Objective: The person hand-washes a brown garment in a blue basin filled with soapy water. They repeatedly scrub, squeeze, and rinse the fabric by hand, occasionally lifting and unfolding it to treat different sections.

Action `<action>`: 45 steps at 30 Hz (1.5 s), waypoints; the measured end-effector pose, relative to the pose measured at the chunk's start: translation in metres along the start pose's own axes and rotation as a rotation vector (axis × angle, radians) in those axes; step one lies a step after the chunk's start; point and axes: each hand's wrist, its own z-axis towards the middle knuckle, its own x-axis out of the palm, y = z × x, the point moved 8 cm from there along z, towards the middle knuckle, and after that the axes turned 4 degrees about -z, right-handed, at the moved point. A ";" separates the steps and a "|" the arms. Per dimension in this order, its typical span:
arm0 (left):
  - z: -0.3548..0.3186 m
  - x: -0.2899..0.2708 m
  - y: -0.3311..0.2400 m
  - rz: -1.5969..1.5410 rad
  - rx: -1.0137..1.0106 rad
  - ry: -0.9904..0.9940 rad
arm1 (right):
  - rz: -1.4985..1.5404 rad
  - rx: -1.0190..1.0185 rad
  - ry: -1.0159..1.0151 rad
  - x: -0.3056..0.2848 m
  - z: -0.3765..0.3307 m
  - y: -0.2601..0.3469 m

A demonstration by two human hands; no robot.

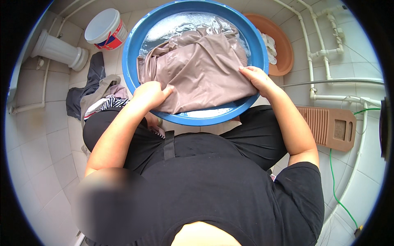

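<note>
A wet, taupe-brown piece of cloth (205,74) fills most of a large blue basin (129,61) in front of me. Foamy water (176,25) shows behind it along the far side, and a little more shows at the near rim. My left hand (152,95) is closed on the cloth's near left edge, thumb on top. At the right side, my right hand (256,78) pinches the cloth's edge between thumb and fingers. Between the two hands the cloth lies spread, with soft folds. What kind of garment or cover it is, I cannot tell.
An orange basin (285,53) with white cloth (269,47) stands behind right. A brown washboard (328,128) lies at right near white pipes (324,53) and a green cord (333,180). At left are a white bucket (102,26), a white pedestal (61,51) and piled clothes (96,88).
</note>
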 end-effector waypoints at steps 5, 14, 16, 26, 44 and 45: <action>-0.002 0.007 -0.006 0.099 0.151 0.018 | 0.131 -0.185 0.043 0.001 0.009 0.007; 0.012 -0.008 0.011 -1.155 0.389 -0.153 | 0.420 -0.411 -0.026 -0.023 -0.003 0.033; -0.005 -0.033 -0.008 -1.374 0.402 -0.147 | 0.464 -0.471 0.029 -0.026 -0.009 0.043; -0.049 -0.097 -0.042 -0.126 0.902 -0.371 | -0.806 -0.776 0.012 -0.011 -0.042 0.082; 0.152 -0.022 -0.044 -0.714 0.180 -0.501 | -0.633 -0.324 -0.369 0.064 0.175 0.091; 0.157 -0.016 -0.044 -0.643 0.151 -0.476 | -0.656 -0.246 -0.383 0.063 0.177 0.085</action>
